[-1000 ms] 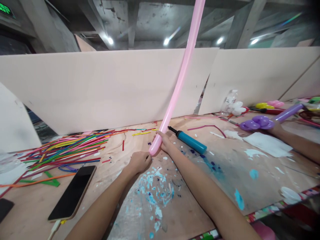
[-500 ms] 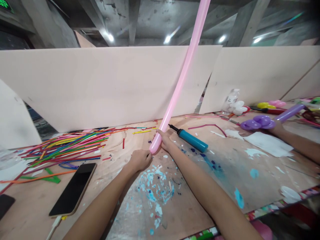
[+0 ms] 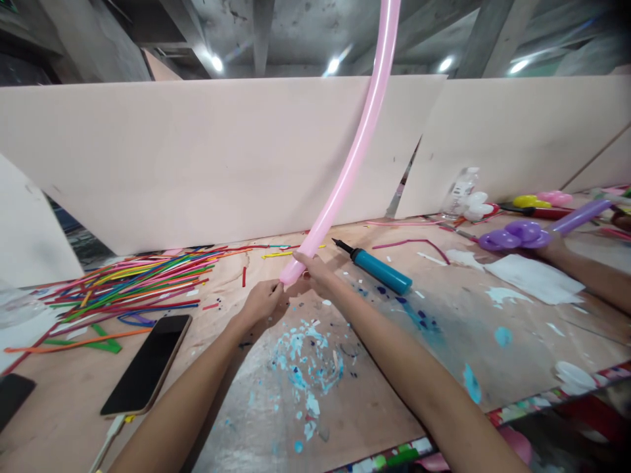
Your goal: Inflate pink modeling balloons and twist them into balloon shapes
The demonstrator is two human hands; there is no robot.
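A long inflated pink balloon (image 3: pixel 351 161) rises from my hands and runs out of the top of the view, curving upward. My left hand (image 3: pixel 263 299) is closed on its lower tip, the thumb and finger pinching the end. Just above that, my right hand (image 3: pixel 315 270) wraps round the balloon's lower part. Right of my hands, a blue balloon pump (image 3: pixel 379 269) with a black nozzle lies on the paint-stained wooden table (image 3: pixel 276 420).
Several uninflated balloons (image 3: pixel 148 279) lie heaped at the left, near a phone (image 3: pixel 148 368) on a cable. White boards (image 3: pixel 197 157) stand along the back. At the right, another person's hand (image 3: pixel 555 248) holds a twisted purple balloon (image 3: pixel 517 235), near a plastic bottle (image 3: pixel 459 194).
Both my hands have moved a little left and up with the balloon's lower end. The balloon now leans and bends more. The pump stays on the table.
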